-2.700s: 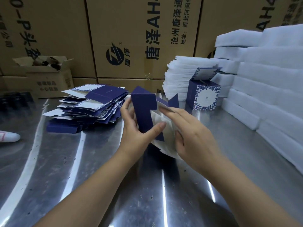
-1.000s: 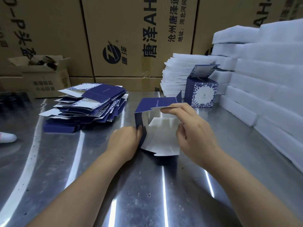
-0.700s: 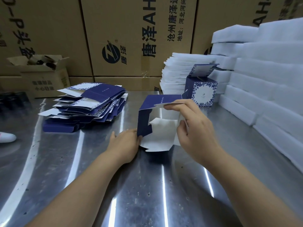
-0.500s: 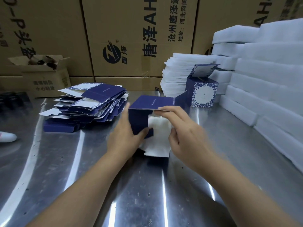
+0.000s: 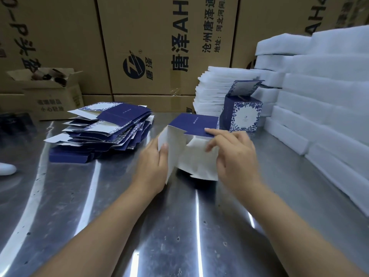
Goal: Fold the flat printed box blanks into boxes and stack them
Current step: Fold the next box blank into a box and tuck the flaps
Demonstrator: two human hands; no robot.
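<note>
A half-folded navy and white box blank [image 5: 192, 136] sits on the steel table [image 5: 99, 206] in front of me, its white inner flaps facing me. My left hand [image 5: 152, 166] grips its left white flap, thumb on the front. My right hand [image 5: 233, 154] pinches the navy top panel with the forefinger, other fingers curled by the right side. A heap of flat printed blanks [image 5: 103, 128] lies at the left. One finished box [image 5: 242, 114] with its lid flap up stands behind at the right.
Large brown cartons [image 5: 159, 47] wall off the back. White foam slabs [image 5: 323, 100] are stacked along the right, with a pile of thin white sheets [image 5: 211, 90] behind the finished box. A small open carton [image 5: 52, 94] stands back left. A white object [image 5: 7, 168] lies at the left edge.
The box has turned: its navy left side has given way to a white flap, which my left hand now holds. My right hand stays on the top panel.
</note>
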